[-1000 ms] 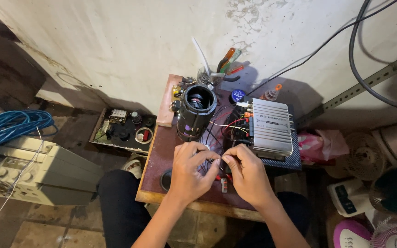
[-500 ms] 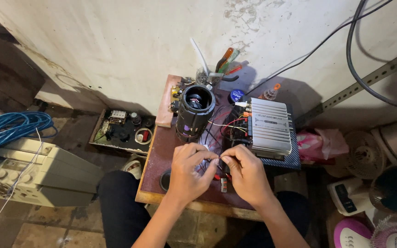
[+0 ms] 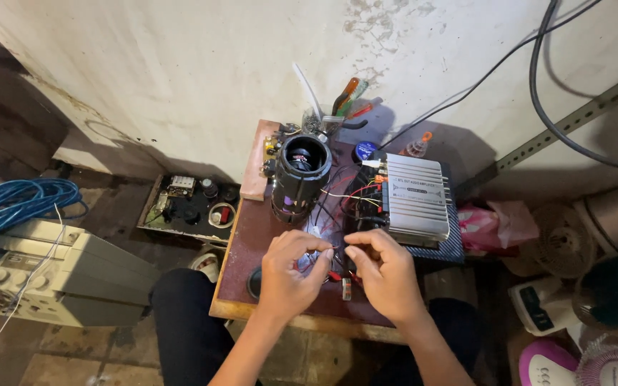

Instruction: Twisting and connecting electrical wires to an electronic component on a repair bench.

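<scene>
We're looking down on a small wooden table [image 3: 266, 236], and both hands meet over its middle. The left hand [image 3: 289, 275] is curled, fingertips pinched on a thin wire [image 3: 321, 251]; the right hand [image 3: 383, 273] is curled too, thumb and forefinger nipping the same wire from the other side. Just behind the knuckles stands a black cylindrical unit [image 3: 298, 175], upright, open end facing us. To its right lies a silver ribbed amplifier box [image 3: 416, 196], coloured leads trailing between the two. Off to the left, well apart, a blue cable coil [image 3: 16, 207] sits on the floor.
</scene>
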